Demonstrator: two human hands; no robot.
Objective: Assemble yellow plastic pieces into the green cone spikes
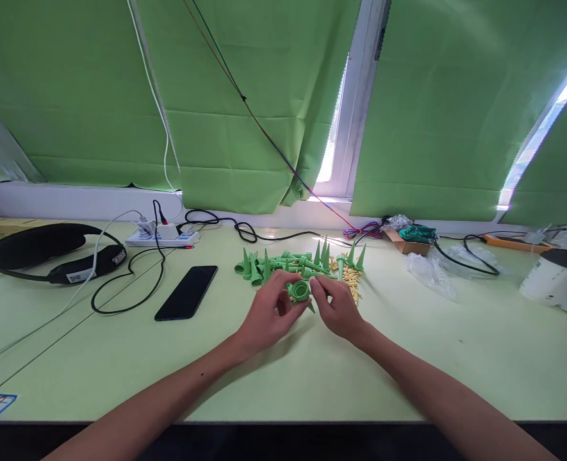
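My left hand (272, 310) pinches a green plastic spike by its round, hollow end (300, 291), which faces up toward me. A pointed green tip shows just below, between the hands. My right hand (337, 306) is closed in a pinch at the right rim of that round end. What its fingertips hold, if anything, is too small to make out. Right behind the hands lies a pile of green plastic spikes (290, 261), some standing point up. Small tan pegs (352, 282) are heaped at the pile's right side, partly hidden by my right hand.
A black phone (187, 293) lies left of the pile. Farther left are a black neckband device (55, 253) and a power strip (163, 239) with cables. To the back right sit a small cardboard box (410, 240), clear plastic bags (430, 274) and a white roll (557, 276).
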